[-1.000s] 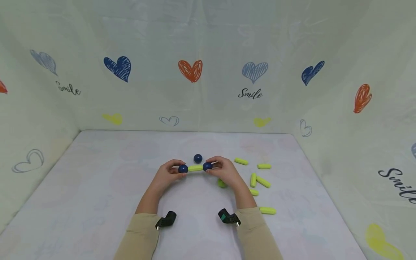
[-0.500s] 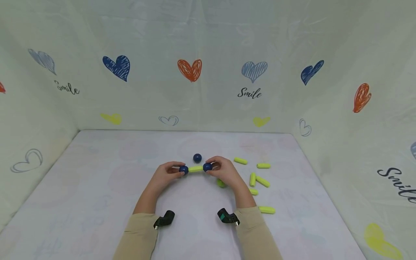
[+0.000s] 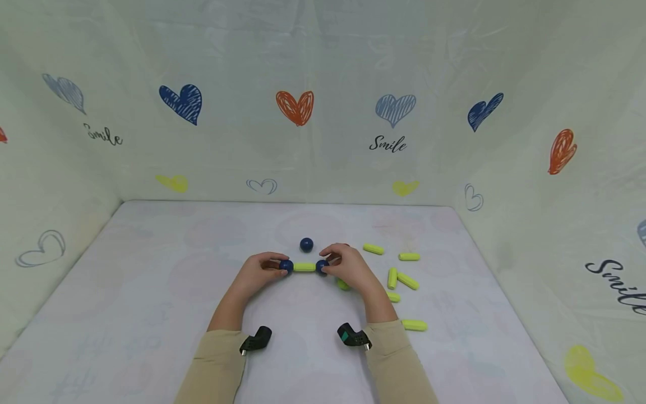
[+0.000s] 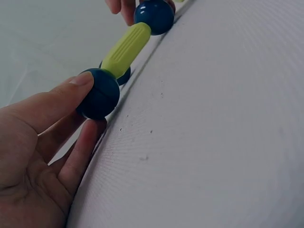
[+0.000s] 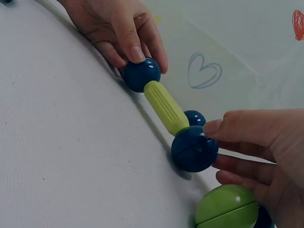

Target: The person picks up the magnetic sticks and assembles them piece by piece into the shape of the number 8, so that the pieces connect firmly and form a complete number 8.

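Soft, even light fills the head view, with pale sheen on the far wall (image 3: 343, 56). Both wrist views are dimmer; small highlights dot the balls (image 5: 142, 75), soft shadows fall on the table (image 4: 213, 118), and fine moiré ripples across it in the left one.

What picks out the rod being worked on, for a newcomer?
Find the white table, then the left grip and right grip near its middle, each holding a dark blue ball. The yellow-green rod spans those balls. Unlike the loose rods to the right, it has a ball at each end.
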### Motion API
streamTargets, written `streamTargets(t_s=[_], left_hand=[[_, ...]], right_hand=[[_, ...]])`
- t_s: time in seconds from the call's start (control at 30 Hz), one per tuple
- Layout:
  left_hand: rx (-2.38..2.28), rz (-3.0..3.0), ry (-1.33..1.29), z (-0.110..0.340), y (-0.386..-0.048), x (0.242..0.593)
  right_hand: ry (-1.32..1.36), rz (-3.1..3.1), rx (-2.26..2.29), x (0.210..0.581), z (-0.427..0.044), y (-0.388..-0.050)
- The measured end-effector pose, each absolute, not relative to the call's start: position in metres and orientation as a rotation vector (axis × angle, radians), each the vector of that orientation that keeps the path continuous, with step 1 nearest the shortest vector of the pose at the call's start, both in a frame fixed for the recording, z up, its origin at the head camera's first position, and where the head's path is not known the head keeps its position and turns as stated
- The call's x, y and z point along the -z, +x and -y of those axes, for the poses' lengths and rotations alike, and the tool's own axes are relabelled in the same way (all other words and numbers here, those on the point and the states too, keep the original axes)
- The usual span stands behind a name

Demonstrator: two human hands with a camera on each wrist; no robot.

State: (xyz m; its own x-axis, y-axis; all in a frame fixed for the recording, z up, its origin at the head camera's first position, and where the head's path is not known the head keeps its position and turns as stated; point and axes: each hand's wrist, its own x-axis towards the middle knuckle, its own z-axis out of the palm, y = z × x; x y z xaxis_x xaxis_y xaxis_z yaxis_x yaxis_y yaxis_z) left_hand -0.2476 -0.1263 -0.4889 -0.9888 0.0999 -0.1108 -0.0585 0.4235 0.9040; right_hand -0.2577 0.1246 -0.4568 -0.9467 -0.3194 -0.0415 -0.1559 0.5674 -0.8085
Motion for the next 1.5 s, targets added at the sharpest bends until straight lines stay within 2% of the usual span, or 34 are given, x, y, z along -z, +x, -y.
streamTargets(t_s=[0.5,0.93,1.5], left_hand=[[-1.575,-2.539,0.062,0.129,-0.247,0.485],[-1.597,-2.539,0.062,0.132,-0.246,0.487],[-1.588,-2.539,0.07,0.126,-0.247,0.489]], right_hand=[[-0.34,-2.659,1.428,0.437,-0.138,-0.252],[-0.262,-2.761,1.344,0.43,-0.17,-0.22],[-0.051,-2.81,1.261,0.44,-0.211,-0.176]])
